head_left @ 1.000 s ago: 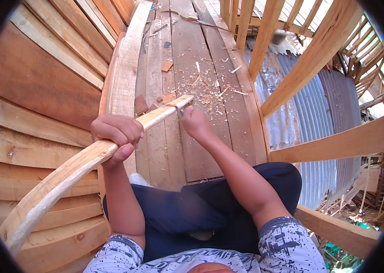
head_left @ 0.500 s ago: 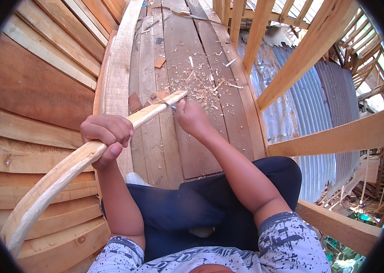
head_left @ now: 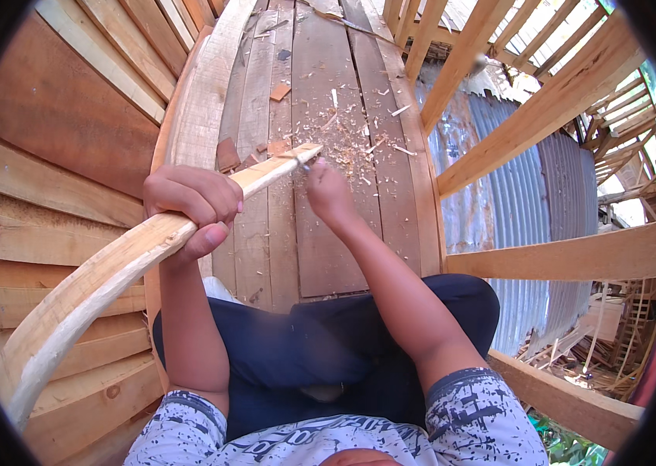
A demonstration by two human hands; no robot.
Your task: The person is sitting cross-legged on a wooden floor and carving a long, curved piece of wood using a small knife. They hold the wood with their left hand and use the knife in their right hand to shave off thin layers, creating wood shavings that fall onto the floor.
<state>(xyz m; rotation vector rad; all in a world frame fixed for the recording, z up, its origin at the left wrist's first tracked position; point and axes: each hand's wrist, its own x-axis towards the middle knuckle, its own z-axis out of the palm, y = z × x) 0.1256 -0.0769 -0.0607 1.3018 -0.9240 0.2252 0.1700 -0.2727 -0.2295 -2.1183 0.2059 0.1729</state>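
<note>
Well, the left hand (head_left: 194, 198) has its grip wrapped around a long, pale-yellow wooden bar (head_left: 114, 260), its tip over the brown plank floor (head_left: 332, 70); the right hand (head_left: 328, 192) is closed on a thin grey metal blade (head_left: 305, 165) near that tip. Shallow strokes along the grain, away from the left hand, look wisest. I can read no label on bar or blade.

Walled at left with rows of wooden planks (head_left: 56, 101), brown and pale. Floored with long wooden boards (head_left: 324, 62). Edged at right by an open timber railing (head_left: 561, 260). Looking out over corrugated metal sheets (head_left: 522, 186), partly rusted. Lit by bright daylight.
</note>
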